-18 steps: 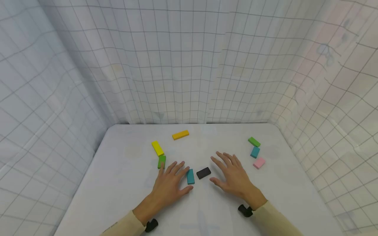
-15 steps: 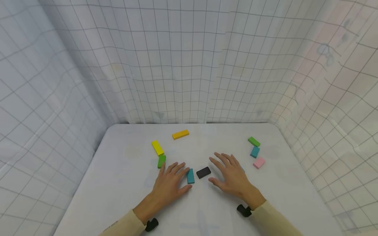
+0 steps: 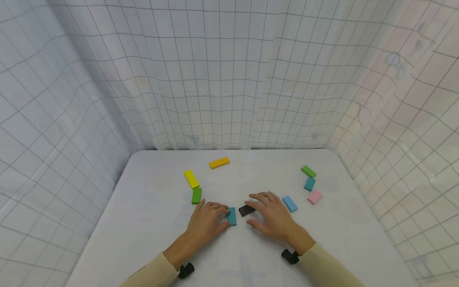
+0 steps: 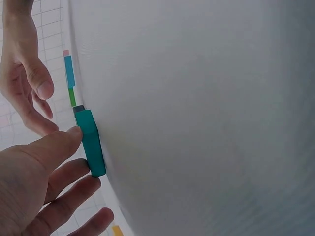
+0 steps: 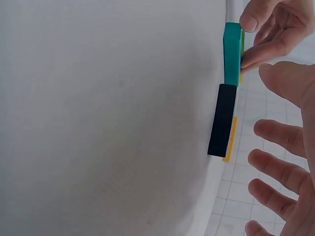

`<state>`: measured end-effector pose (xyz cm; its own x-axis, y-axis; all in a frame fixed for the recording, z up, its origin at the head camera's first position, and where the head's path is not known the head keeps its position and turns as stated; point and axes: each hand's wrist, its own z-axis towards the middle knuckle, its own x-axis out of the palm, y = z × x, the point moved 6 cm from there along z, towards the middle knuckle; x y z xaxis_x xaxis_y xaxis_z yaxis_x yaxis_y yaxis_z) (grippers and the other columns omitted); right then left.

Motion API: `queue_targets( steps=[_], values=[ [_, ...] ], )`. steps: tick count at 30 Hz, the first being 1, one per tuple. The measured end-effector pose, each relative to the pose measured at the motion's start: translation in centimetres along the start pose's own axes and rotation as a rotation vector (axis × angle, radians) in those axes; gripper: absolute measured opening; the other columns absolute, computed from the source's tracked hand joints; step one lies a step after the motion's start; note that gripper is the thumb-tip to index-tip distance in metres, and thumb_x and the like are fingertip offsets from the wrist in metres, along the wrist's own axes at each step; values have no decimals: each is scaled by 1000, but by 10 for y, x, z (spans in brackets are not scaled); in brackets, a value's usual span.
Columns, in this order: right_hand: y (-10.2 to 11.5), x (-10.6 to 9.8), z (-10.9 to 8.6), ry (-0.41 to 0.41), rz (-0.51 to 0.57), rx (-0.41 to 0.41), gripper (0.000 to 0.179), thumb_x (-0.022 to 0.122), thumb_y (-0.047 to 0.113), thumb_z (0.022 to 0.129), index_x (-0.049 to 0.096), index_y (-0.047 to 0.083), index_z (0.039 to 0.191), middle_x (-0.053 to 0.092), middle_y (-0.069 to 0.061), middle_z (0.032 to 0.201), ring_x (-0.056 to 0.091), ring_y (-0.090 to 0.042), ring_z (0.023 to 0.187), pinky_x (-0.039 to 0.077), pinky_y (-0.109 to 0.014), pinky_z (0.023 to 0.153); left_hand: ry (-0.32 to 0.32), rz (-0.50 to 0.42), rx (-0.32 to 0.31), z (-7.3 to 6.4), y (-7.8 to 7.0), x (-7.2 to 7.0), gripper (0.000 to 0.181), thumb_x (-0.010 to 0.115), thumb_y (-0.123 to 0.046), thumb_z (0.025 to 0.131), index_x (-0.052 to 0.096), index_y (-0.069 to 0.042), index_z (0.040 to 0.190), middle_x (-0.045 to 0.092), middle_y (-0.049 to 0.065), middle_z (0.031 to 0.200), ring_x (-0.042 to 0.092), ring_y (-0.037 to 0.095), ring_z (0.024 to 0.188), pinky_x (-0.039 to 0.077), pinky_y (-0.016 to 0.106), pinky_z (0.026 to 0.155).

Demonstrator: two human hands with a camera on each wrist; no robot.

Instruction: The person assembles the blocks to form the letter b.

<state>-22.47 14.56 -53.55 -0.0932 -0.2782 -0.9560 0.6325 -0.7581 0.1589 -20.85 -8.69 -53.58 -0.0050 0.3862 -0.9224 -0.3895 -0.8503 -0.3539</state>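
Observation:
My left hand (image 3: pixel 206 221) has its thumb and fingertips at the left side of a teal block (image 3: pixel 232 217), pinching it where it lies on the white table. In the left wrist view the thumb touches the teal block (image 4: pixel 91 142) near one end, with fingers near the other end. My right hand (image 3: pixel 274 217) hovers with spread, slightly bent fingers over a black block (image 3: pixel 246 210), partly hiding it in the head view. The right wrist view shows a gap between those fingers and the black block (image 5: pixel 222 120).
On the left lie a green block (image 3: pixel 196 196), a yellow block (image 3: pixel 191 179) and an orange block (image 3: pixel 219 163). To the right are light blue (image 3: pixel 289 203), pink (image 3: pixel 314 197), teal (image 3: pixel 310 183) and green (image 3: pixel 308 171) blocks. Gridded curtains (image 3: pixel 229 79) enclose the table (image 3: pixel 150 191).
My left fingers have drawn in onto the teal block, which shifted slightly. My right hand has moved left and nearer over the black block, uncovering the light blue block.

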Motion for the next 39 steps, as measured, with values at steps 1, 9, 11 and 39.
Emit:
queue_targets(
  steps=[1, 9, 11, 39],
  values=[
    [1, 1, 0, 0, 8, -8, 61, 83, 57, 106, 72, 27, 159, 65, -2, 170, 61, -31, 155, 48, -63, 135, 0, -11, 0, 0, 0, 0, 38, 99, -34, 96, 88, -19, 129, 87, -2, 138, 78, 31, 135, 45, 78, 133],
    [9, 5, 1, -37, 24, -76, 53, 88, 52, 104, 79, 26, 149, 71, 2, 162, 65, -27, 148, 53, -58, 130, 36, -72, 25, -2, 0, 1, 32, 102, -32, 92, 90, -19, 119, 89, -3, 133, 80, 29, 130, 50, 75, 130],
    [12, 6, 2, -45, 36, -101, 51, 89, 50, 104, 80, 25, 147, 73, 2, 159, 65, -26, 145, 54, -56, 127, 46, -83, 33, -3, 0, 1, 31, 102, -31, 93, 90, -19, 119, 88, -3, 134, 81, 29, 130, 51, 74, 129],
    [41, 12, 13, 39, 82, -198, 43, 93, 49, 100, 88, 25, 136, 80, 8, 136, 67, -14, 125, 58, -41, 107, 72, -134, 93, -4, 2, -3, 32, 101, -34, 93, 91, -19, 120, 88, -3, 133, 84, 24, 123, 70, 51, 104]
  ],
)
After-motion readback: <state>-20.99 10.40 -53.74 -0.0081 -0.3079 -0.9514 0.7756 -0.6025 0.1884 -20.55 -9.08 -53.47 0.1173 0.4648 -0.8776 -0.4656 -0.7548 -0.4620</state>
